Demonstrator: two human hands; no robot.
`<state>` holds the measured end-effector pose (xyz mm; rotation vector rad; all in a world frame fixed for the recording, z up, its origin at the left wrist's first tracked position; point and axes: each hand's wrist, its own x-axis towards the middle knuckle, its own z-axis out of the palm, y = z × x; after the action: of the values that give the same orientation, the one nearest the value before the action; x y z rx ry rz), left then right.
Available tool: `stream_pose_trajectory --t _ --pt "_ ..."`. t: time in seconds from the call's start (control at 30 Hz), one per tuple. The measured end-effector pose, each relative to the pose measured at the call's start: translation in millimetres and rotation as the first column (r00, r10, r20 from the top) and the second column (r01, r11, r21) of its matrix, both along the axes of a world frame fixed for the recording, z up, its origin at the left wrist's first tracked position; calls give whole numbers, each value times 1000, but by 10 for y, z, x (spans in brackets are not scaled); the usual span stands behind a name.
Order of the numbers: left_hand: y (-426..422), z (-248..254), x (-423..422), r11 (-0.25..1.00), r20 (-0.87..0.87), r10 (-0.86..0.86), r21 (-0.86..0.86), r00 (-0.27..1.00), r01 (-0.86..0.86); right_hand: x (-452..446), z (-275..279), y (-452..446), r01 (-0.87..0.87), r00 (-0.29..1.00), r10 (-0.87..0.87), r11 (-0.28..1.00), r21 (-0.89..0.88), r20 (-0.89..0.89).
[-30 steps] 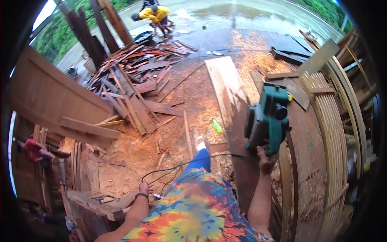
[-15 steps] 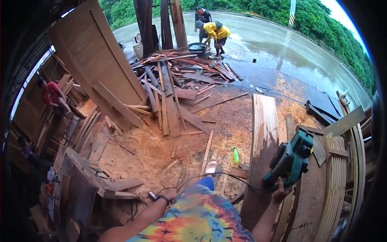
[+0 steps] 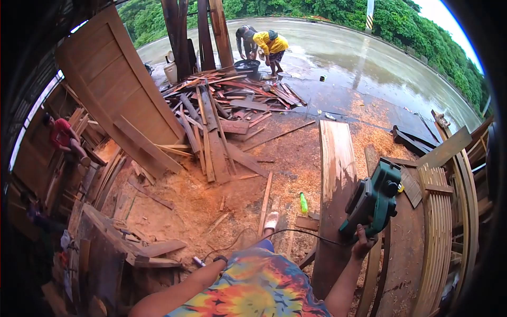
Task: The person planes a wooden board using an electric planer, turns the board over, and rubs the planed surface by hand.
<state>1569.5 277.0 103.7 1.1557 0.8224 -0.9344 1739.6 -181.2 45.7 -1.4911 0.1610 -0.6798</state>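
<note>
My right hand (image 3: 363,244) is closed around the handle of a green electric planer (image 3: 381,191). The planer is tilted on its side over the right edge of a long board (image 3: 337,153); I cannot tell whether they touch. That board has a pale, fresh-looking far end and a dark, rough near part. From the planer a black cord (image 3: 288,230) runs left across my front. My left arm reaches across beside my shirt, a dark band at its wrist; the left hand is mostly hidden behind the shirt. A small white-ended object (image 3: 198,261) lies close to that wrist.
Wood shavings cover the ground. A scrap-wood pile (image 3: 232,100) lies ahead, beside a leaning door panel (image 3: 113,79). A green bottle (image 3: 303,202) is left of the board; stacked slats (image 3: 435,227) lie right. Two people bend over a black tub (image 3: 246,65); another sits at left.
The whole view has shifted slightly left. My right hand still grips the planer, which is turned a little. Less of my left hand shows. The dark-clothed person by the tub has bent down.
</note>
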Motion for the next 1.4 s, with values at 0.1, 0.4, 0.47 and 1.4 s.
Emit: stream_pose_trajectory --t 0.1,0.4,0.47,1.4 --pt "121 -1317 299 907 186 -401 215 897 361 -15 15 -3 12 1000 -13 999 -37 -18" --pt "352 -3636 1005 726 441 -624 633 645 269 -92 127 67 -14 1000 14 999 -35 6" --pt "181 -3256 976 782 494 -488 613 720 110 -124 145 38 -32 999 32 999 -6 -15" --pt "724 -3086 645 428 -146 -512 811 847 398 53 397 256 -253 728 125 963 -94 -674"
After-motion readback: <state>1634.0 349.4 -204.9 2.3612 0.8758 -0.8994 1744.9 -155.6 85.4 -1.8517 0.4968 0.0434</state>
